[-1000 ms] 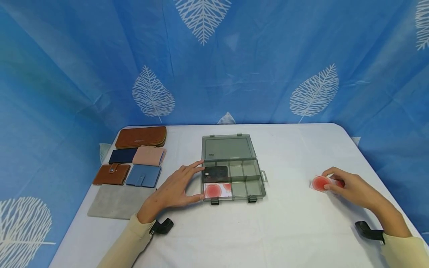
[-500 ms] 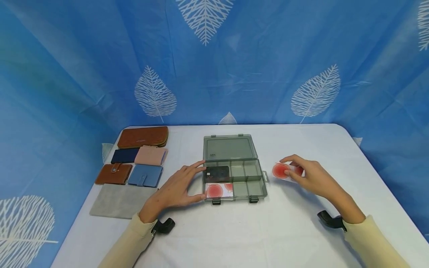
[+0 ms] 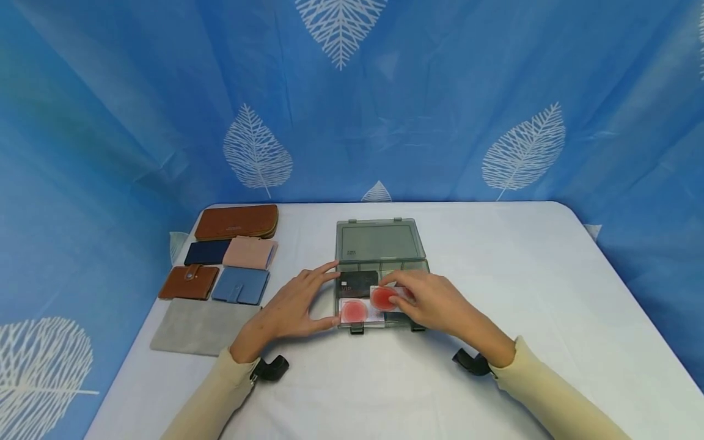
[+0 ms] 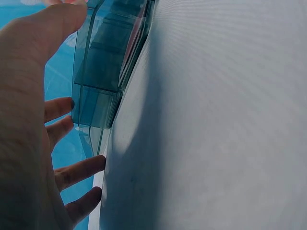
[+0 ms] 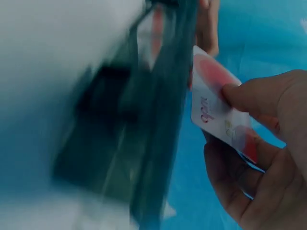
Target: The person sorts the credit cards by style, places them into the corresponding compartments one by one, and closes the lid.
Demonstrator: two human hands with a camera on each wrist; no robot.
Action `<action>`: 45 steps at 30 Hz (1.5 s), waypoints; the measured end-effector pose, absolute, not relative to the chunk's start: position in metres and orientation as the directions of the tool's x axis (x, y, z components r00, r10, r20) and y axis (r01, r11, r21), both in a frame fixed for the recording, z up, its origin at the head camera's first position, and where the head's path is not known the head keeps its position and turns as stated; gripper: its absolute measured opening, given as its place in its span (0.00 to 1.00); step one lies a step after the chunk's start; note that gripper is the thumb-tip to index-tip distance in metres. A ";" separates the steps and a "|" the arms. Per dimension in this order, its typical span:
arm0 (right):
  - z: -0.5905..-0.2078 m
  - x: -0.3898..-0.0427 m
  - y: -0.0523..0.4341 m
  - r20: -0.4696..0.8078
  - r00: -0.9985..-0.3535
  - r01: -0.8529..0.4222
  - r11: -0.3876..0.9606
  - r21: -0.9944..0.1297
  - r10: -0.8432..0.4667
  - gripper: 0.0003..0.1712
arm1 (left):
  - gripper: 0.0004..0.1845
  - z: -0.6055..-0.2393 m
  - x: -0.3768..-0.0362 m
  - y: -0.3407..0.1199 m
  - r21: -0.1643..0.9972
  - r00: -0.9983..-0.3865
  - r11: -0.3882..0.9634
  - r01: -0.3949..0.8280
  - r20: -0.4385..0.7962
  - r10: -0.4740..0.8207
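Observation:
A translucent green compartment box [image 3: 340, 287] stands on the table with its lid [image 3: 379, 240] folded back. In its left compartments lie a black VIP card [image 3: 357, 283] and a white card with red circles [image 3: 354, 311]. My left hand [image 3: 294, 308] steadies the box's left side, thumb and index fingertip touching it, fingers spread and fairly straight. Over the front of the box, my right hand [image 3: 431, 299] pinches another white card with red circles [image 5: 216, 105] between thumb and fingers. In the right wrist view this card is tilted above the blurred box. My right hand hides the right compartments.
Left of the box lie a brown zip wallet [image 3: 236, 222], a navy wallet [image 3: 206, 252], a pink wallet [image 3: 249, 252], a brown snap wallet [image 3: 189, 282], a blue wallet [image 3: 240, 285] and a grey pouch [image 3: 203, 327]. A blue leaf-print curtain [image 3: 429, 110] hangs behind.
My right hand has carried the red-circled card leftward from the table's right side to over the box. My left hand has stayed at the box's left edge.

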State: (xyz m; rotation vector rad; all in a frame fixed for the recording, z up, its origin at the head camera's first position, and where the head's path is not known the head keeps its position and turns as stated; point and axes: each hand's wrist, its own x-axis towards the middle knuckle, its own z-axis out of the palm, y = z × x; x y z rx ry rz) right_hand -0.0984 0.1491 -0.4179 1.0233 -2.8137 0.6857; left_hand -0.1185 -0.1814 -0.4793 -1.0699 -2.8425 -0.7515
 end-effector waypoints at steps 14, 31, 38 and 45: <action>-0.444 -0.094 0.104 0.234 -0.730 -0.679 0.643 -0.354 -0.642 0.16 | 0.50 -0.480 -0.120 -0.182 0.430 -0.757 0.641 0.636 0.183 0.628; -0.450 -0.089 0.097 0.318 -0.677 -0.729 0.665 -0.165 -0.663 0.14 | 0.50 -0.479 -0.120 -0.184 0.432 -0.758 0.642 0.633 0.176 0.628; -0.448 -0.084 0.093 0.297 -0.689 -0.712 0.694 -0.105 -0.661 0.15 | 0.50 -0.477 -0.117 -0.185 0.435 -0.760 0.644 0.629 0.171 0.627; -0.447 -0.082 0.094 0.283 -0.667 -0.718 0.696 0.005 -0.689 0.18 | 0.46 -0.464 -0.118 -0.181 0.499 -0.775 0.645 0.579 0.093 0.625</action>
